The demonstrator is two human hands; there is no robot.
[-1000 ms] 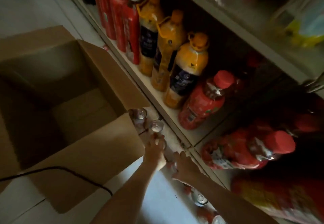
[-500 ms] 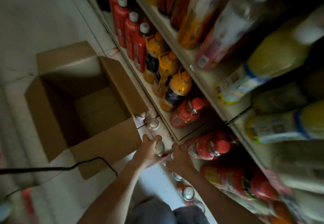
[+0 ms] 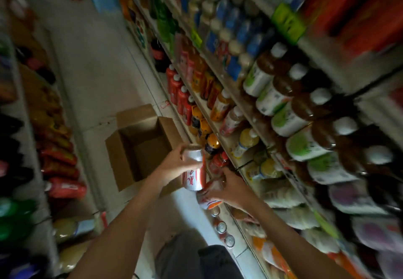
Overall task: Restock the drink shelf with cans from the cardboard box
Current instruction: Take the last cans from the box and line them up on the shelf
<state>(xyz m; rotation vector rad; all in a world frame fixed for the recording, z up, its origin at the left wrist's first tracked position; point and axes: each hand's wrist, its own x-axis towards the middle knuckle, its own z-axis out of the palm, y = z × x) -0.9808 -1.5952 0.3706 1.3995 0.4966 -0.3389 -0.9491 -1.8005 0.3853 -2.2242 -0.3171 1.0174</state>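
My left hand (image 3: 174, 165) grips silver-and-red cans (image 3: 194, 169) held one above the other, lifted in front of me. Just below and to the right, my right hand (image 3: 229, 188) grips another silver-and-red can (image 3: 207, 200). The open cardboard box (image 3: 139, 147) stands on the floor behind my hands, its inside looking bare. To the right runs the drink shelf (image 3: 231, 95), packed with bottles. Several more cans (image 3: 221, 227) stand on the floor along the shelf's base. The picture is blurred by motion.
A second shelf (image 3: 26, 126) with snack bags and bottles lines the left side of the narrow aisle. Pale floor tiles (image 3: 91, 64) stretch away beyond the box. My knee in dark trousers (image 3: 196, 261) shows at the bottom.
Both hands have risen from the floor, each lifting cans it took hold of beside the box. The view has swung up from the bottom shelf to take in the whole aisle.
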